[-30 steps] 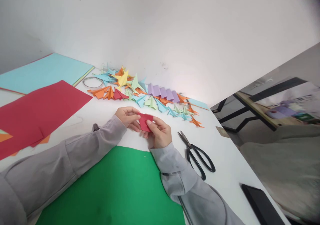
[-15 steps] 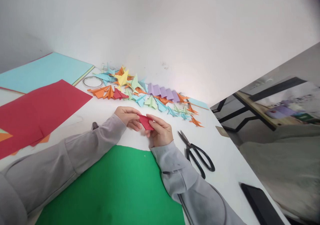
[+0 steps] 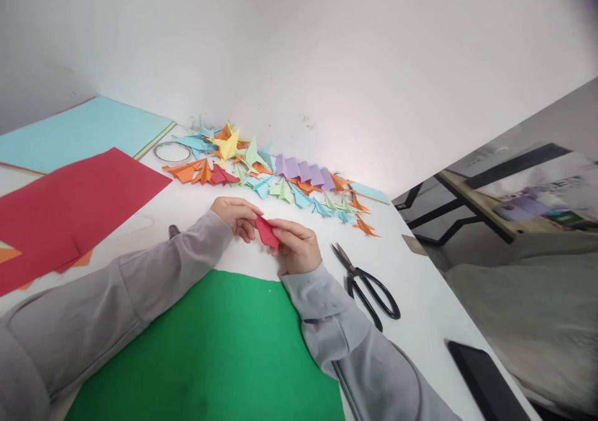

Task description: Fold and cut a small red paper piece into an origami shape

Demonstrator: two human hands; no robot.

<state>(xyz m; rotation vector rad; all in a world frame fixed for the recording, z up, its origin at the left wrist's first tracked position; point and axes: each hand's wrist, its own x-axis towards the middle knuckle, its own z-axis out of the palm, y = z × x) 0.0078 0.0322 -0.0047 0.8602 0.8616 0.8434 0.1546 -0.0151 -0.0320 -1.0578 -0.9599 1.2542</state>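
Observation:
A small folded piece of red paper (image 3: 267,231) is held up between both hands, above the white table just beyond the green sheet (image 3: 210,346). My right hand (image 3: 297,244) pinches its right side between thumb and fingers. At its upper left corner, my left hand (image 3: 236,217) has thumb and fingertips closed against the paper. The paper shows a creased, pointed shape with its lower tip angled down to the right. Parts of the fingertips behind it are hidden.
Folded paper figures (image 3: 228,145) in several colours line the wall. Black-handled scissors (image 3: 364,284) lie right of my right hand, with a black phone-like slab (image 3: 486,377) nearer the edge. Red sheets (image 3: 79,203), light blue sheets (image 3: 88,134) and a tape roll (image 3: 172,152) are at left.
The red paper has turned and now hangs more steeply, showing a longer pointed shape. My left hand has shifted slightly left, its fingers more curled.

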